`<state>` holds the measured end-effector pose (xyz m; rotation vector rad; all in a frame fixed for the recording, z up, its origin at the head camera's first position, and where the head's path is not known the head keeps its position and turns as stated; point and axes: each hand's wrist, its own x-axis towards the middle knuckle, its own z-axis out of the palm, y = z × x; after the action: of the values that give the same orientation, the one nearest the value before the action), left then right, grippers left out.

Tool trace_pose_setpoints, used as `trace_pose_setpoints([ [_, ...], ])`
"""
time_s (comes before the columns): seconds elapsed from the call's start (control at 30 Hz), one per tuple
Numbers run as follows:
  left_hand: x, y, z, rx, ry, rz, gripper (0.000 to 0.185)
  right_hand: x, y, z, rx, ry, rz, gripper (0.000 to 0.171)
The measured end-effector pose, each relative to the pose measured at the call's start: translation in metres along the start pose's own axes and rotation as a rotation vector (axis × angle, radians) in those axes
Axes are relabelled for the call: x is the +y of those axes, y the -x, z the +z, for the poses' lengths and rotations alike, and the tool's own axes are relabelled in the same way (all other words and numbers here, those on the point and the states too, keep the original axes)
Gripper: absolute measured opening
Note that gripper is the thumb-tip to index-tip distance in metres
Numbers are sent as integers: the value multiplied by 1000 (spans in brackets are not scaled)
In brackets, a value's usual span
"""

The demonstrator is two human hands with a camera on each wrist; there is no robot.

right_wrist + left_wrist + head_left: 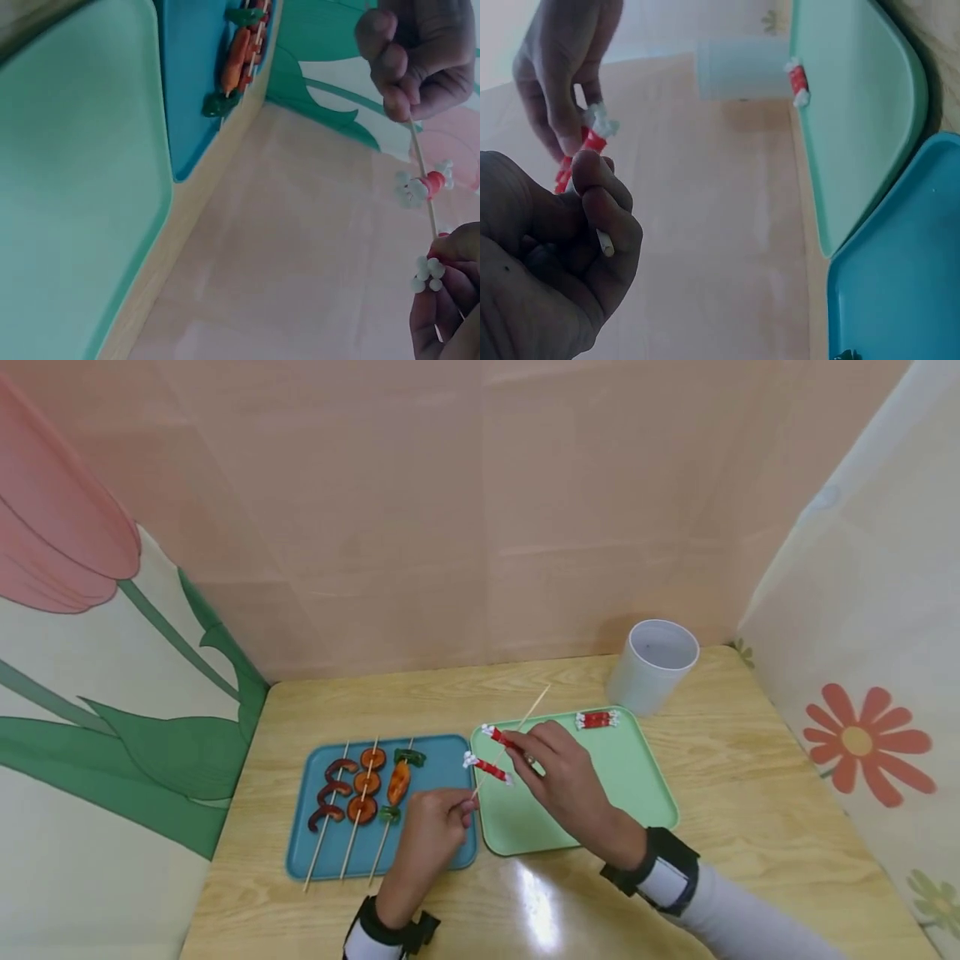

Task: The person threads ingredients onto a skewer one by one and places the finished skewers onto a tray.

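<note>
My left hand pinches the lower end of a thin wooden skewer that slants up over the green tray. Two red pieces with white frilly ends are threaded on the skewer. The lower piece sits free on the stick. My right hand pinches the upper piece. The right wrist view shows the left hand, the skewer, the free piece and my right fingers. In the left wrist view my left hand grips the stick end below the right fingers.
One more red piece lies at the green tray's far edge. The blue tray on the left carries three finished skewers of brown rings, carrot and green bits. A white cup stands behind the green tray. Walls close in behind and on both sides.
</note>
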<state>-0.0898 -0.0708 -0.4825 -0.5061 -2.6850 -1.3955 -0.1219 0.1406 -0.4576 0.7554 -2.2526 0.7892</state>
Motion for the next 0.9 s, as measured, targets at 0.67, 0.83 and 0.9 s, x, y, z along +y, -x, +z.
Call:
trace_pose_setpoints([
  [0.67,1,0,4,-38,17,-73,25,10,21,15,-2,-2,-21,35],
  [0.83,-4,2,-3,15,94,-198,19,28,24,8,-115,-109,224,16],
  [0.9,-7,4,-6,39,126,-241,17,53,29,8,-177,-36,292,12],
])
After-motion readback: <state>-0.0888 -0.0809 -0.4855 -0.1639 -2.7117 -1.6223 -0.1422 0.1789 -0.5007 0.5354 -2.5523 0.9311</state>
